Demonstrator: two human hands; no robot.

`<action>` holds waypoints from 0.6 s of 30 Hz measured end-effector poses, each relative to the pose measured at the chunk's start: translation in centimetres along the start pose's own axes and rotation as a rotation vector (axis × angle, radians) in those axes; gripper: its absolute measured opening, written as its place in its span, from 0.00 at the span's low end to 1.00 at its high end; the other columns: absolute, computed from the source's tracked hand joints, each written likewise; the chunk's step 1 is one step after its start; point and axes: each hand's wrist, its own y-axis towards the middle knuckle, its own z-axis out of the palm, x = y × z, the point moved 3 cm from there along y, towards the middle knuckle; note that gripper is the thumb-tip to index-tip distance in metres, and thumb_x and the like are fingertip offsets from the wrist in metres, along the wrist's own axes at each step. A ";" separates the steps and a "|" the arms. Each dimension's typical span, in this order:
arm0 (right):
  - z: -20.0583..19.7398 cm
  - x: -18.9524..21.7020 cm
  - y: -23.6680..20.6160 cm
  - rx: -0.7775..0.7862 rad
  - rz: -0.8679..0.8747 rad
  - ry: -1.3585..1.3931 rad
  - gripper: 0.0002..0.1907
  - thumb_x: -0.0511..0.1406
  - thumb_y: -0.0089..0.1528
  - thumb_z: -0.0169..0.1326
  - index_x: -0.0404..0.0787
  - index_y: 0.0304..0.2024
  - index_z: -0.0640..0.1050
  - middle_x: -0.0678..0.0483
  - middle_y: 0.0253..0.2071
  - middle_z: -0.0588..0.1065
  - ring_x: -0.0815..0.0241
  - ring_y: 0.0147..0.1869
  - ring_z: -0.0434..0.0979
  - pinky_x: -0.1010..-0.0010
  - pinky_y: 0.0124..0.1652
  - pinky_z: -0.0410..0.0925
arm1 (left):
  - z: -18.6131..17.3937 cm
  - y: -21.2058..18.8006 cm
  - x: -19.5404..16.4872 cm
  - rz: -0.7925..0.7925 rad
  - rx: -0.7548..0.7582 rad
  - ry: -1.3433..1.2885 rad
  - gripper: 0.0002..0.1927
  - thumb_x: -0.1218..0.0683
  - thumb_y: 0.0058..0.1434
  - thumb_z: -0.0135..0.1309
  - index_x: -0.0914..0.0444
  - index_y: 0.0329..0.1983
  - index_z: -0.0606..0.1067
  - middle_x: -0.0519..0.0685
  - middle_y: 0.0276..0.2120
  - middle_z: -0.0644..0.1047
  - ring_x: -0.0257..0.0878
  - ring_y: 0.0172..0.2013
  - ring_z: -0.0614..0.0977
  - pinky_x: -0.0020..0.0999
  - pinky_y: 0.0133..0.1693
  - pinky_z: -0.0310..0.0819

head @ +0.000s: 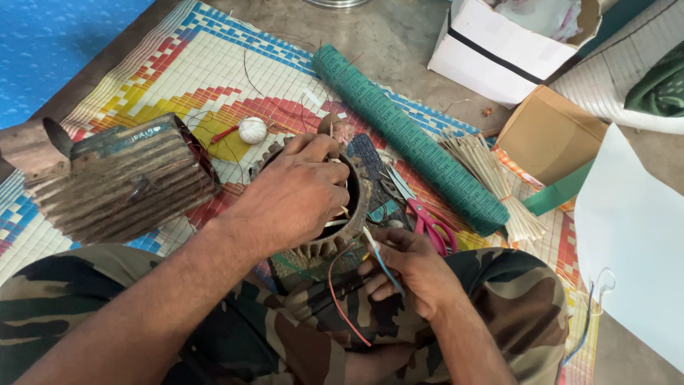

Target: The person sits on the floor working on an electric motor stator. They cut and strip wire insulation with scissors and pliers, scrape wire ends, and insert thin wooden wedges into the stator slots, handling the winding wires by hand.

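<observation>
A round finned motor stator (356,207) rests against my lap on a woven coloured mat (199,71). My left hand (296,196) lies over its open bore, fingers curled around the rim and reaching inside. Below it, my right hand (406,267) pinches thin insulated leads (381,260), blue and white, that run up into the stator. A red wire (340,306) loops down over my camouflage trousers.
A second ribbed motor body (121,178) lies at left. A green rolled sheet (413,142), pink-handled scissors (427,214), a bundle of pale sticks (491,178), a white string ball (252,130), a white box (499,57), a brown carton (548,132) and white sheet (634,235) sit around.
</observation>
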 end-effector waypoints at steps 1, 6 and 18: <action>0.1 -0.3 0.5 0.007 0.002 -0.043 0.13 0.37 0.63 0.57 0.36 0.45 0.81 0.48 0.30 0.79 0.58 0.24 0.77 0.66 0.26 0.72 | 0.0 0.1 -0.1 0.014 -0.001 0.019 0.05 0.56 0.48 0.59 0.59 0.26 0.84 0.46 0.40 0.80 0.49 0.57 0.72 0.50 0.59 0.63; 0.4 0.2 1.1 -0.165 -0.583 -0.451 0.10 0.37 0.65 0.57 0.35 0.38 0.83 0.48 0.30 0.78 0.58 0.31 0.78 0.68 0.30 0.70 | -0.1 0.3 -0.5 0.037 0.086 0.019 0.07 0.57 0.48 0.59 0.58 0.31 0.84 0.45 0.41 0.80 0.48 0.57 0.72 0.50 0.63 0.60; 1.0 3.5 -2.2 -0.489 -0.515 -1.063 0.11 0.43 0.59 0.59 0.45 0.38 0.84 0.44 0.29 0.79 0.40 0.38 0.80 0.51 0.37 0.70 | -0.7 0.4 2.5 0.116 0.163 -0.195 0.09 0.51 0.53 0.61 0.56 0.36 0.82 0.45 0.44 0.79 0.48 0.59 0.70 0.53 0.63 0.56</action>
